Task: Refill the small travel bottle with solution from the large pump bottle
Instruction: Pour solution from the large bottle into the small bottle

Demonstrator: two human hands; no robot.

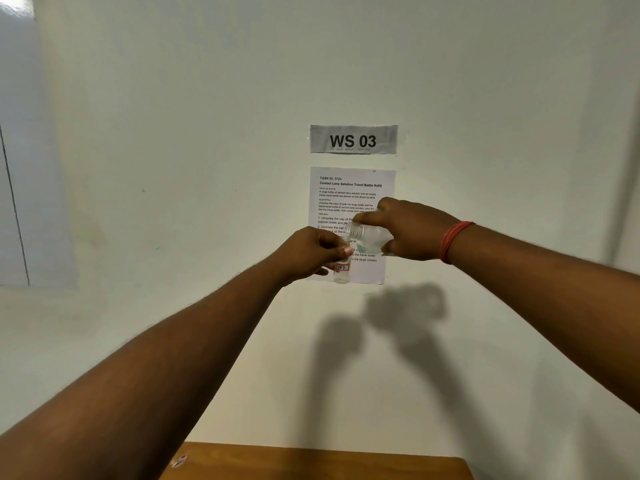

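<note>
My left hand (311, 252) grips a small clear travel bottle (342, 271) upright, held up in front of the wall; it carries a small red-edged label and a little liquid shows at its bottom. My right hand (408, 230) holds a larger clear bottle (369, 235) tipped on its side, with its open threaded neck pointing left, just above the small bottle's mouth. Some clear liquid lies in the large bottle. No caps or pump are visible. A red band circles my right wrist.
Behind the hands, an instruction sheet (349, 192) and a "WS 03" sign (353, 140) are taped to the white wall. A wooden table edge (311, 462) shows at the bottom, with a small scrap (179, 460) on it.
</note>
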